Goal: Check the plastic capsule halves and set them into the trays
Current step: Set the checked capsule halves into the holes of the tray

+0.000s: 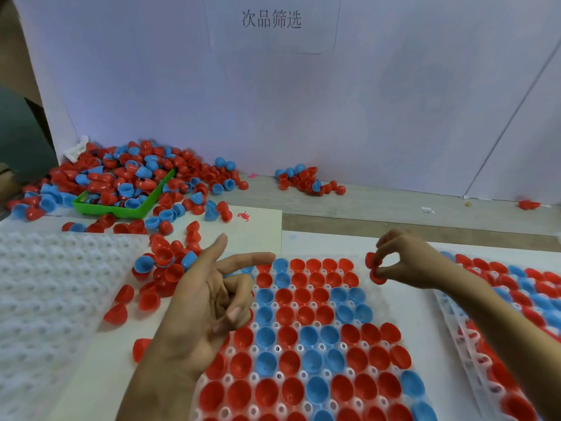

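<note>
Two red capsule halves (375, 268) sit pinched in the right hand (406, 261), held up just past the top right corner of the centre tray (368, 314). Fingertips and thumb curl round their rims. They appear stacked or pressed one against the other; likely being separated or turned for inspection before seating, though which I cannot tell.

Centre tray: pockets mostly filled, red and blue halves seated open side up, so the hollow interiors stay visible for checking. A strip of empty pockets remains along the right edge, nearest the held halves; probable next destination.

Left hand (209, 302) hovers over the tray's left edge, holding nothing. Index finger and thumb extended, remaining fingers loosely curled toward the palm. Forearm enters from the bottom of the frame; right forearm enters from the lower right, wrist raised.

A loose cluster of halves (164, 268) lies on the surface just beside the left hand, within easy reach as the working supply. The bulk pile (121, 174) spills over a green bin (133, 208) at far left. An empty white tray (45, 284) waits left; a filled tray (516, 287) sits right, under the right forearm.
</note>
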